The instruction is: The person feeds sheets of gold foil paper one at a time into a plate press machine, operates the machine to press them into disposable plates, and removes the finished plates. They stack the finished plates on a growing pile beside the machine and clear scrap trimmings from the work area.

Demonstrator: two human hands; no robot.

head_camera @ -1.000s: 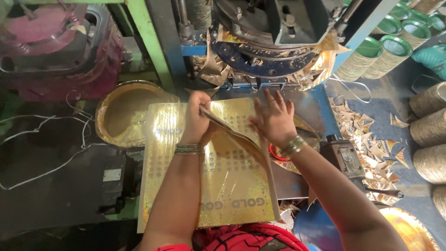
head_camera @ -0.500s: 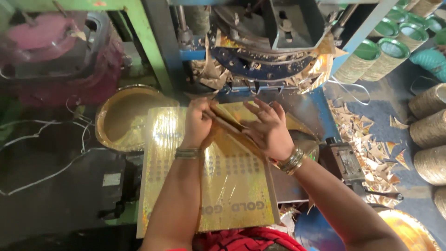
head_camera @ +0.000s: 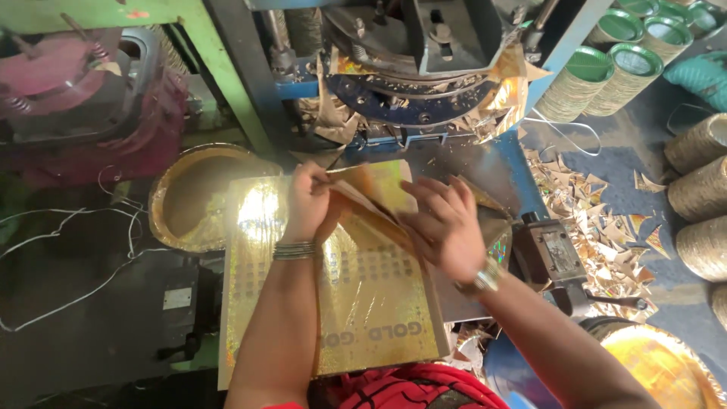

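left hand [head_camera: 309, 203] now pinching top gold sheet [head_camera: 371, 198] | right hand [head_camera: 443, 227] slid down, fingers spread flat | sheet lifting off stack [head_camera: 333, 303]

One head-worn camera looks steeply down, close over the shiny gold foil sheets [head_camera: 333, 295]. It faces forward toward the blue metal press machine [head_camera: 409, 68] at top.
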